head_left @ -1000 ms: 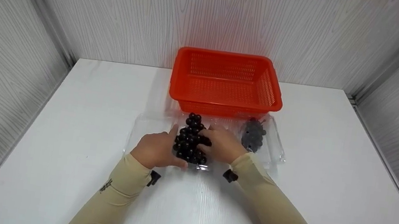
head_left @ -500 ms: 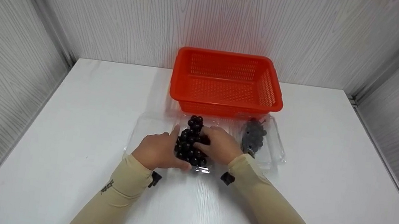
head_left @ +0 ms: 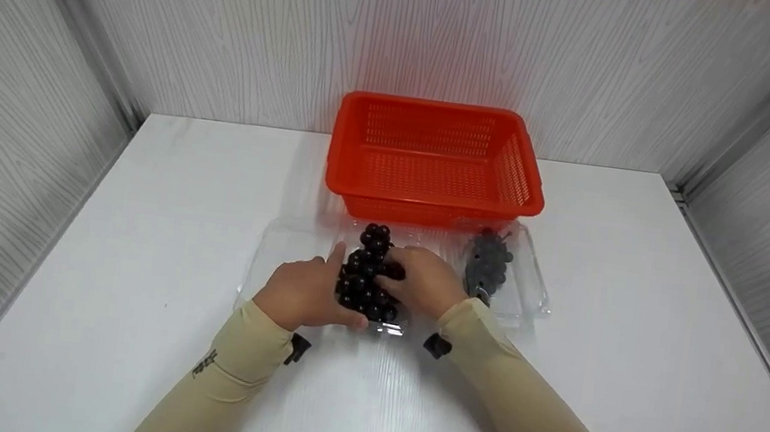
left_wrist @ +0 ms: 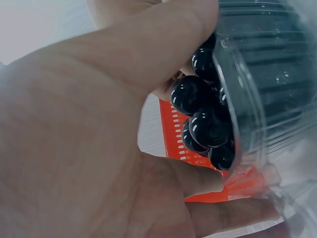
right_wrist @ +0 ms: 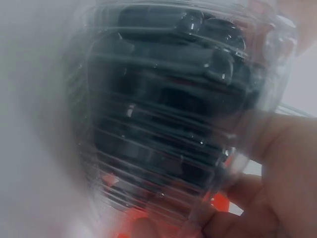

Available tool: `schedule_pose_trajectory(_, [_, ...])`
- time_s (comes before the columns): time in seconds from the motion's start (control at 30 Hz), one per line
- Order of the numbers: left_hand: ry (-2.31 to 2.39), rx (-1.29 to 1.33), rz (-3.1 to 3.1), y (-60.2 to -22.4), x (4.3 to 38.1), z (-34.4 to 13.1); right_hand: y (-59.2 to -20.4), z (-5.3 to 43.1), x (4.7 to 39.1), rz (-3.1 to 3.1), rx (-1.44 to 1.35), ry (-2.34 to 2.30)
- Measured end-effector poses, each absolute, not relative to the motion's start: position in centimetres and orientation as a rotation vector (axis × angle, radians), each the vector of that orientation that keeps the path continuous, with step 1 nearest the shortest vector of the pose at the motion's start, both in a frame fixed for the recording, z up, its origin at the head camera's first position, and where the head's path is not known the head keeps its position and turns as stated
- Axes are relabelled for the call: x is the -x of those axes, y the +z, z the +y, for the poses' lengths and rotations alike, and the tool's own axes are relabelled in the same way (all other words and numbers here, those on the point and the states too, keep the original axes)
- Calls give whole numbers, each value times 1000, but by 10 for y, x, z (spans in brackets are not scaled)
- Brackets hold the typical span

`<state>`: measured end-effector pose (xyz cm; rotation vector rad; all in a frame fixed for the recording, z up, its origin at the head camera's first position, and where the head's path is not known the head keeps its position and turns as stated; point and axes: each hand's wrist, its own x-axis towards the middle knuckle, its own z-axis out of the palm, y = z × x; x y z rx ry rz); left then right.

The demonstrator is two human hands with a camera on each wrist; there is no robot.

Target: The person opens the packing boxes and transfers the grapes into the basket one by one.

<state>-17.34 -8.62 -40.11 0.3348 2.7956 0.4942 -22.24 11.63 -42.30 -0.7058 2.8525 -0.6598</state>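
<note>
Both hands are in on the dark grape bunch (head_left: 368,273) at mid-table, just in front of the orange basket (head_left: 430,211). Left hand (head_left: 300,293) cups the bunch from its left side, thumb up along the grapes, fingers curled under; in the left wrist view the thumb (left_wrist: 163,44) and lower fingers wrap round the shiny black grapes (left_wrist: 205,124) w/ the rim of a clear plastic clamshell (left_wrist: 257,89) right against them. Right hand (head_left: 425,281) closes in from the opposite side, fingers curled over the bunch's right edge. The right wrist cam looks through ribbed clear plastic (right_wrist: 163,124) at the dark fruit, so that hand seems to grip tray and grapes together, tho exactly which the fingers pinch I can't tell.

Why two hands? My read: a loose bunch sags and sheds berries if taken from one side, so it's cradled from both flanks, approx. evenly. The clamshell lies open and flat on the white table (head_left: 130,227), its lid half spread to the left, which leaves the fruit reachable from above.

A 2nd, smaller bunch (head_left: 487,263) sits in its own clear tray (head_left: 532,287) to the right, near the basket's front right corner, untouched. The basket stands behind, against the back wall, nothing visible in it.
</note>
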Motion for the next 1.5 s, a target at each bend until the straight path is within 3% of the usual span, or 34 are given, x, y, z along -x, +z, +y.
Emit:
schedule_pose_trajectory(0.53, [524,-321,2798,-401,173,-85,-420,116,221,3037,859,-469])
schedule_pose_trajectory(0.83, [522,-328,2800,-400,171,-85,-418,117,220,2944,847,-698])
schedule_pose_trajectory(1.5, [525,-311,2820,-402,171,-84,-410,119,221,3024,776,-637])
